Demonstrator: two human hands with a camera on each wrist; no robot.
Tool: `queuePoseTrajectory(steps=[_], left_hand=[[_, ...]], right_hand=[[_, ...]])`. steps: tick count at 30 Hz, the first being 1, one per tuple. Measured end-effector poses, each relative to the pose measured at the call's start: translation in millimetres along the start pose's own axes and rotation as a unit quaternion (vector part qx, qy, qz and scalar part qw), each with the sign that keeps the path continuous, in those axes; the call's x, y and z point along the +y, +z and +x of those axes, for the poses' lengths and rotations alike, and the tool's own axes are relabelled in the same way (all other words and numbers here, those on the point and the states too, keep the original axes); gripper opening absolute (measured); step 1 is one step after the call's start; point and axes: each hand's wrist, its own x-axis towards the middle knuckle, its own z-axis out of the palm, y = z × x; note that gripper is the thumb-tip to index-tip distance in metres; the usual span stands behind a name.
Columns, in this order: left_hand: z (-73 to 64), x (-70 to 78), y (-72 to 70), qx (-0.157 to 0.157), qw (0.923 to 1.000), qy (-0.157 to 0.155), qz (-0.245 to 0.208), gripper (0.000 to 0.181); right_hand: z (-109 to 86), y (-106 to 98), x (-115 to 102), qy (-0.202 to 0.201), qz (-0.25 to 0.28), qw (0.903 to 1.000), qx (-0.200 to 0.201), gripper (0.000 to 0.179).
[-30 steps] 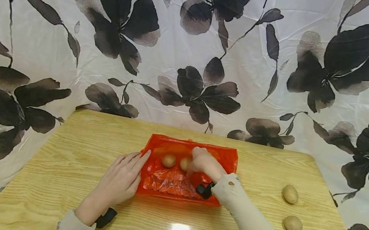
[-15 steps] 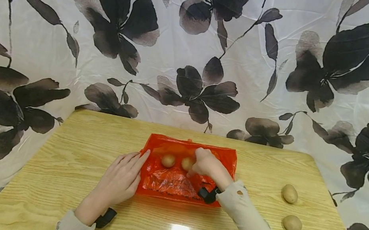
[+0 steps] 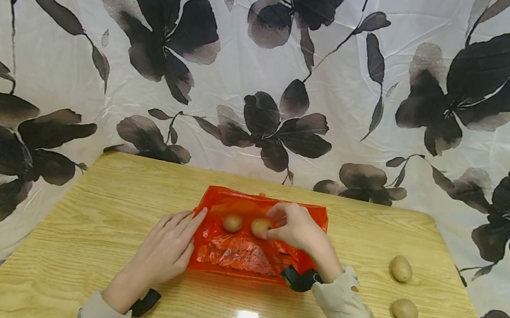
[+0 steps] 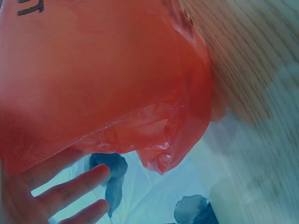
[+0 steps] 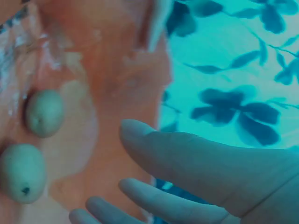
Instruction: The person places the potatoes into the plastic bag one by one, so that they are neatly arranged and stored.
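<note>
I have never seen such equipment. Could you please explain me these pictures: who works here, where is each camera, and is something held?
There is no robot: a person works with bare hands. The wide picture comes from a camera on the head, looking forward and down; the two close ones come from cameras on the wrists. On the wooden table lies an open red plastic bag with two potatoes in it. Two more potatoes lie to the right. The left hand touches the bag's left edge, its fingers straight. The right hand is beside the bag's right-hand potato; the wrist view shows its fingers apart, seemingly holding nothing.
</note>
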Motion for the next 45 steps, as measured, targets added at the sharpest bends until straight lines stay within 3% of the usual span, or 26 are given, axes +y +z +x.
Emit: queuePoseTrajectory(steps=[6,11,18,28,33,37,45], left_hand=[[-0.2,-1.2,1.3,0.018,0.9998,0.008,0.001,0.057],[0.3,-1.5,0.7,0.009,0.9999,0.003,0.002,0.057],[0.0,-2.2,-1.3,-0.001,1.0,-0.006,0.005,0.057],[0.2,-3.3,-0.8,0.002,1.0,-0.002,0.003,0.057],[-0.3,-2.7,-1.0,-0.002,1.0,-0.005,0.002,0.058],[0.0,-2.7,-1.1,-0.003,1.0,-0.005,0.0,0.058],[-0.2,-2.8,-1.4,-0.002,1.0,-0.004,-0.003,0.057]], right_hand=[[-18.8,-11.4,4.8,-0.032,0.065,0.9968,0.036,0.031],[-32.9,-20.5,17.7,-0.083,0.133,0.9852,0.068,0.028],[-50.9,-33.7,40.0,-0.125,0.224,0.9574,0.133,0.024],[-73.3,-54.7,71.7,-0.183,0.267,0.9178,0.229,0.026],[-86.0,-64.5,91.7,-0.191,0.287,0.9032,0.255,0.028],[-94.9,-70.6,108.3,-0.191,0.322,0.8847,0.278,0.028],[-106.6,-80.1,141.1,-0.155,0.373,0.8573,0.32,0.03]])
